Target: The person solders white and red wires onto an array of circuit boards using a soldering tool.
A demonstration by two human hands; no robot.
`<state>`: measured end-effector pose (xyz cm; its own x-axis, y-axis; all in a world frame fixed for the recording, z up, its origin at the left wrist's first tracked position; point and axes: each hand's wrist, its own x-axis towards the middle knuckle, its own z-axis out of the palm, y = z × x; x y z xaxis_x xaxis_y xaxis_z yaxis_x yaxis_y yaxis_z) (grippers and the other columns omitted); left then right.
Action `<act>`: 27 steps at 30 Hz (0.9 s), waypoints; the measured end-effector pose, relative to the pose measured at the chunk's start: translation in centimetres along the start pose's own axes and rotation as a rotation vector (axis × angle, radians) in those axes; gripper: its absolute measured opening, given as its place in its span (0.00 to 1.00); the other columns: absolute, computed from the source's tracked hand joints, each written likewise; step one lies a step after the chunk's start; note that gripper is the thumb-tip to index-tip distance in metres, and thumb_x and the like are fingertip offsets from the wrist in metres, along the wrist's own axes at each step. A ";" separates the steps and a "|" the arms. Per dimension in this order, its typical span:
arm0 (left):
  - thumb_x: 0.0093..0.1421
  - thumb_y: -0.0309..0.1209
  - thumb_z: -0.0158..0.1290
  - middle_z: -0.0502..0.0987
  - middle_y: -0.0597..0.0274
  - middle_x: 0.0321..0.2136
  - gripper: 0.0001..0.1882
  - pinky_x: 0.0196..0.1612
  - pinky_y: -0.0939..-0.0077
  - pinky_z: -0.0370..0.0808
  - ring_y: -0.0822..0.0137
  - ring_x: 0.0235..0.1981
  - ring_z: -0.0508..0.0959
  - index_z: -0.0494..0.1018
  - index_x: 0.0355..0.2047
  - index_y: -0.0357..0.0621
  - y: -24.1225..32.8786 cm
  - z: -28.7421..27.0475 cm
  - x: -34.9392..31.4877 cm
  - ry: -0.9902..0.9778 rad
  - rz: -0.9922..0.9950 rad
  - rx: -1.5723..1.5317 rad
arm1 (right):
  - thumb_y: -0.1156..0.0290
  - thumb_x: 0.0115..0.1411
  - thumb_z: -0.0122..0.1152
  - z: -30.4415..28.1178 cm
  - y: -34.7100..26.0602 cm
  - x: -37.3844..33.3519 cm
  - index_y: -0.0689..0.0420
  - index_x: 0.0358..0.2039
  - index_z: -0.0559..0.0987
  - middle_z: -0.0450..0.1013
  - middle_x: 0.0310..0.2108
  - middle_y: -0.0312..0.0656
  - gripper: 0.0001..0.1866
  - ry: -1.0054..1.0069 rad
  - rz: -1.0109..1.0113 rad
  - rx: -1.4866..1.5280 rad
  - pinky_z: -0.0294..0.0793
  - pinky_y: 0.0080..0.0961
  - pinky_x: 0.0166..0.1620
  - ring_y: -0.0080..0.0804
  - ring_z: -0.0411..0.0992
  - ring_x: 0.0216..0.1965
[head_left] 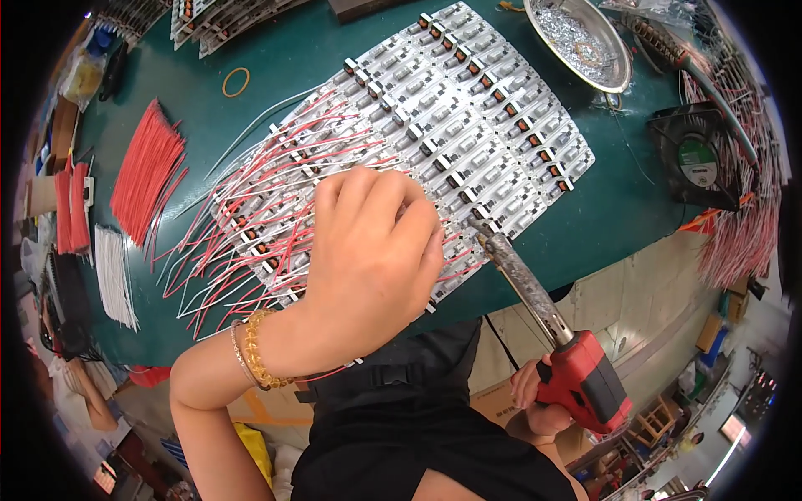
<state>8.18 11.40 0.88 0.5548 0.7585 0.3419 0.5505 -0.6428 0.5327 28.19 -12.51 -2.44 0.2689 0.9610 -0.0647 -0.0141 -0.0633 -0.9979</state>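
Note:
My left hand (376, 250) is closed, knuckles up, over a panel of small white circuit boards (468, 134); whatever its fingertips pinch is hidden beneath it. My right hand (535, 401) grips the red and black handle of a soldering gun (581, 376). The gun's long metal barrel points up and left, its tip at the panel's near right part, right of my left hand. Red and white wires (276, 200) stick out over the panel's left half. Rows of black and orange parts run across the boards. One red wire shows below my left wrist.
Bundles of red wires (146, 175) and white wires (113, 275) lie left on the green table (276, 50), with a rubber band (236, 82) farther back. At the right stand a metal dish of solder scraps (581, 42), a black fan (693, 159) and wired boards (735, 242).

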 end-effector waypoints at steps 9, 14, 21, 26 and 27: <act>0.46 0.22 0.59 0.69 0.61 0.29 0.06 0.44 0.61 0.63 0.58 0.35 0.69 0.72 0.24 0.40 0.1 -0.2 0.1 0.005 0.001 -0.010 | 0.63 0.47 0.66 -0.4 -1.1 -1.3 0.55 0.15 0.75 0.66 0.14 0.30 0.12 0.162 0.129 -0.340 0.64 0.25 0.23 0.29 0.67 0.16; 0.46 0.21 0.61 0.71 0.62 0.30 0.07 0.43 0.63 0.63 0.59 0.35 0.70 0.73 0.24 0.42 0.1 -0.2 0.2 0.011 -0.003 -0.005 | 0.81 0.42 0.62 -2.1 0.0 -2.7 0.57 0.27 0.78 0.72 0.23 0.37 0.09 0.062 0.104 -0.277 0.66 0.26 0.24 0.34 0.70 0.20; 0.47 0.22 0.62 0.72 0.63 0.30 0.08 0.43 0.64 0.64 0.59 0.35 0.71 0.73 0.23 0.43 0.2 -0.2 -0.1 0.005 -0.010 0.008 | 0.39 0.51 0.59 0.3 0.3 -1.1 0.64 0.53 0.68 0.64 0.15 0.31 0.42 0.105 0.052 -0.089 0.63 0.21 0.21 0.24 0.63 0.14; 0.47 0.22 0.62 0.72 0.63 0.29 0.08 0.43 0.64 0.64 0.60 0.34 0.71 0.73 0.23 0.42 0.0 -0.2 0.2 0.014 -0.010 -0.008 | 0.27 0.51 0.57 -0.6 1.0 -2.1 0.65 0.59 0.64 0.61 0.11 0.27 0.54 0.160 0.162 0.147 0.62 0.19 0.20 0.21 0.61 0.12; 0.47 0.22 0.62 0.72 0.63 0.29 0.08 0.43 0.64 0.64 0.60 0.34 0.71 0.73 0.22 0.43 0.0 -0.2 0.3 0.014 -0.007 -0.015 | 0.26 0.51 0.56 -0.4 0.5 -1.8 0.65 0.60 0.63 0.60 0.11 0.27 0.54 0.137 0.148 0.036 0.62 0.19 0.20 0.21 0.61 0.12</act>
<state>8.27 11.61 1.12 0.5422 0.7647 0.3484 0.5452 -0.6356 0.5466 28.14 -14.36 -2.80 0.3895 0.8962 -0.2125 -0.0974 -0.1893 -0.9771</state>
